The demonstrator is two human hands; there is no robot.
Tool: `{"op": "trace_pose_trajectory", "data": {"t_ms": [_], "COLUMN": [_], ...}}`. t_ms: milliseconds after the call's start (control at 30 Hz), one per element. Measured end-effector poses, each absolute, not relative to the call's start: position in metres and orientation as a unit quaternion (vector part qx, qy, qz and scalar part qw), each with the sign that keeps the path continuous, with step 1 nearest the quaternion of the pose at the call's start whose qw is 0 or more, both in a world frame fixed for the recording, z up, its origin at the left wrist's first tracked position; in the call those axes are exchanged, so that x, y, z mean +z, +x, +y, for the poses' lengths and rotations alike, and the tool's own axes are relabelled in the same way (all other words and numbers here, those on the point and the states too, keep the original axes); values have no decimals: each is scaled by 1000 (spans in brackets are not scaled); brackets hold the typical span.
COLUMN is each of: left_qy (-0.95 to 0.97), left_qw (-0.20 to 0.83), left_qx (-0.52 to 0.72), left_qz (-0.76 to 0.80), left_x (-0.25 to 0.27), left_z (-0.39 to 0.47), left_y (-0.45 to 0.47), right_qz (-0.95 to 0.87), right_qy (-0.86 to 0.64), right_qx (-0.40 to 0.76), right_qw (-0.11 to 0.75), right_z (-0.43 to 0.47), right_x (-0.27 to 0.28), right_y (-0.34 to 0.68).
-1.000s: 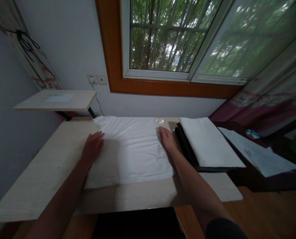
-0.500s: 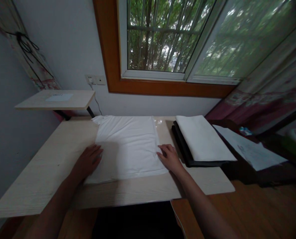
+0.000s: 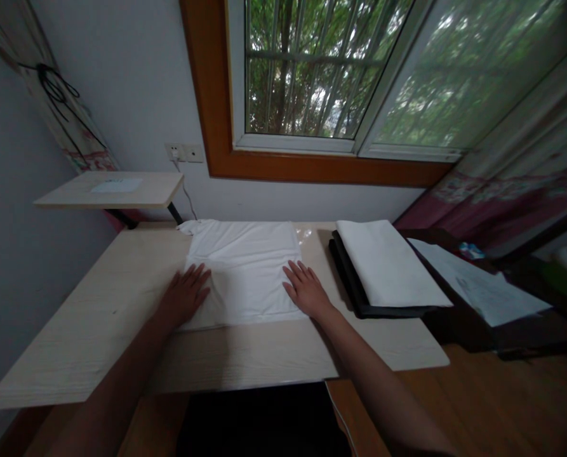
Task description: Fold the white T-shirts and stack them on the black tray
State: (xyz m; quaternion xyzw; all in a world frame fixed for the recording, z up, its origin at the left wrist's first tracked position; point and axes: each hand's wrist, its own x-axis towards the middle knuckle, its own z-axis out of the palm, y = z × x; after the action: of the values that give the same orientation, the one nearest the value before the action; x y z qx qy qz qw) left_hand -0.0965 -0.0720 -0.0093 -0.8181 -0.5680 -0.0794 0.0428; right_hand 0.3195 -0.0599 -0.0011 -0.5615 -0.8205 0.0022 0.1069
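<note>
A folded white cloth garment [image 3: 249, 279], which looks like a T-shirt, lies on the pale wooden table [image 3: 97, 304]. Fine creases run across it, and a bunched bit sticks out at its far left corner. My left hand [image 3: 184, 293] rests flat on its left edge, fingers stretched and slightly apart. On the opposite side, my right hand [image 3: 306, 289] lies flat over the right edge with fingers spread. Neither hand grips the fabric. Parts of both side edges are hidden under my hands.
Right of the garment sits a stack of a white folded piece [image 3: 392, 266] over black fabric [image 3: 347, 279]. A small raised shelf [image 3: 154, 193] with a paper label stands at the back left. Farther right, a white sheet [image 3: 478, 285] lies on a dark surface.
My hands have moved forward and inward, from gripping the garment's side edges to lying flat on it. The garment's near edge has shifted away from the table's front.
</note>
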Motion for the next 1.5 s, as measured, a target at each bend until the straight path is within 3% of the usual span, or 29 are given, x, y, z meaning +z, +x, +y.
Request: {"op": "trace_pose_trajectory", "data": {"t_ms": [267, 533, 767, 1500], "left_qy": [-818, -853, -860, -849], "left_qw": [41, -24, -82, -50], "left_qx": [-83, -218, -221, -261], "left_qz": [-567, -474, -453, -457], "left_x": [2, -6, 3, 0], "left_z": [-34, -76, -127, -132], "left_y": [-98, -107, -114, -112], "right_qz": [-814, -851, -862, -820], "right_qy": [-568, -462, -430, -487], "right_qx": [-11, 3, 57, 41], "right_qw": [122, 249, 263, 299], "right_z": [-28, -57, -98, -111], "right_x": [2, 5, 10, 4], "right_y": [324, 348, 370, 389]}}
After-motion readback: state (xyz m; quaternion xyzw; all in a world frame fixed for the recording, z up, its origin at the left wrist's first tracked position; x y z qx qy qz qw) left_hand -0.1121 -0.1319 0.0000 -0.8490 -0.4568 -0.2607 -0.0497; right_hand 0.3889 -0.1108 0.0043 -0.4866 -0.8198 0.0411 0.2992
